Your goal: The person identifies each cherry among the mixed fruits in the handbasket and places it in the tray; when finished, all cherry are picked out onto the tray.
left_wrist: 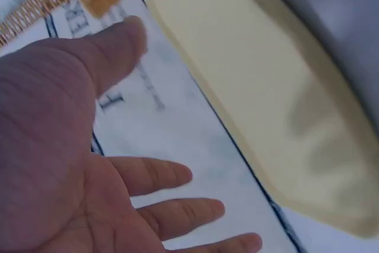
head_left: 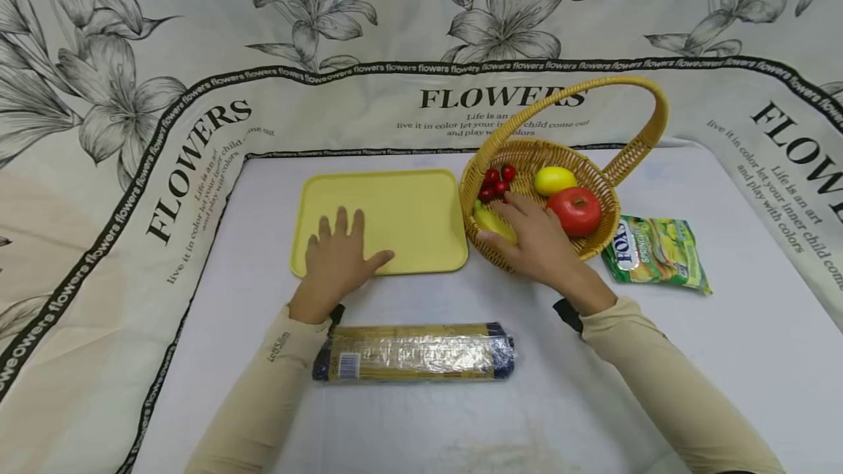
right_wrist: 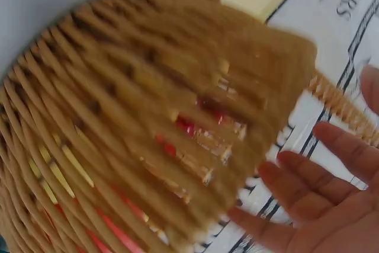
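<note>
My left hand (head_left: 337,260) is spread with straight fingers over the lower left part of a yellow tray (head_left: 421,222); the left wrist view shows its palm apart from the tray. My right hand (head_left: 541,246) reaches over the front of a wicker basket (head_left: 609,214) with a tall handle, fingers extended and nothing gripped. Under its fingertips lies a yellow banana (head_left: 490,222), partly hidden. Also in the basket are a bunch of small red fruits (head_left: 492,183), a lemon (head_left: 555,181) and a red tomato-like fruit (head_left: 579,211).
A plastic-wrapped, rolled bamboo-coloured mat (head_left: 415,353) with dark blue ends lies in front of the tray. Right of the basket is a green and yellow FOX'S candy bag (head_left: 658,253). A flower-printed cloth (head_left: 369,112) rises behind the white table (head_left: 250,240).
</note>
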The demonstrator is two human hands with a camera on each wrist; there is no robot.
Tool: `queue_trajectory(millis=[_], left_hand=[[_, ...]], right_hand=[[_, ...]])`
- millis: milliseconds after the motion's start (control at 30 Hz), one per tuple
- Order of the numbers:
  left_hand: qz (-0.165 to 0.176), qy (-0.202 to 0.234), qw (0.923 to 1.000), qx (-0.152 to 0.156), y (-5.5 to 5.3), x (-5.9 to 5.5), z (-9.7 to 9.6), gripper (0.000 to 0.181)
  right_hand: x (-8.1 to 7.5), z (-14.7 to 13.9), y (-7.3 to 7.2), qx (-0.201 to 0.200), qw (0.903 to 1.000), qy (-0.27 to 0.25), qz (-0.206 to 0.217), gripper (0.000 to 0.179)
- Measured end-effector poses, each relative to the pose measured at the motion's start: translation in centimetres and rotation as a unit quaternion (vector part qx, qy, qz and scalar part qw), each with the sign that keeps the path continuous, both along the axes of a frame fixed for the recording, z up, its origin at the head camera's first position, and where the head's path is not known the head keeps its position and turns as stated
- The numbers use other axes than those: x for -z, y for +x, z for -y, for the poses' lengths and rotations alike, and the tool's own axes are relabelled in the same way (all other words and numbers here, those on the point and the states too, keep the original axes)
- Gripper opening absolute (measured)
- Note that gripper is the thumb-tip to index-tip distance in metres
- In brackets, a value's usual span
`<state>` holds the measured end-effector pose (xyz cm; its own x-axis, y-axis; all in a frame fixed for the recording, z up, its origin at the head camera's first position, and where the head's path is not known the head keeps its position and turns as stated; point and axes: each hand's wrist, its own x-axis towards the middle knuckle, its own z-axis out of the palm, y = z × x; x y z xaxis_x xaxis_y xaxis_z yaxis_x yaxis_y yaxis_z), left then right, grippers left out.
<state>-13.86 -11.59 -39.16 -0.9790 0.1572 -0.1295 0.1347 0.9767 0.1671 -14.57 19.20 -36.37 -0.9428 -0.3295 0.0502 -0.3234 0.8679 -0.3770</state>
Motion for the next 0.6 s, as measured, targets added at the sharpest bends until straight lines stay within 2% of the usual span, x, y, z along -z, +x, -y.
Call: queue_trajectory(millis=[133,267,433,600], left_hand=[[0.029,0.023,0.9973,-0.063,0.0,0.9,3.4,0.096],[0.065,0.068,0.9902,-0.104,0.1,1.7,5.8,0.098],[0.088,0.106,0.9849,-0.104,-0.2,2.2,6.8,0.100],[0.095,0.110,0.9850,-0.094,-0.5,2.2,6.7,0.099]], right_hand=[[-1.0,-1.1,-1.3,0.012,0.9969,-0.071,0.032,0.051],[-1.8,-2.2,-3.5,0.051,0.9814,-0.153,0.103,0.045],[-2.3,-3.1,-6.6,0.092,0.9505,-0.220,0.200,0.049],[-2.9,-3.6,-8.7,0.101,0.9309,-0.245,0.251,0.049]])
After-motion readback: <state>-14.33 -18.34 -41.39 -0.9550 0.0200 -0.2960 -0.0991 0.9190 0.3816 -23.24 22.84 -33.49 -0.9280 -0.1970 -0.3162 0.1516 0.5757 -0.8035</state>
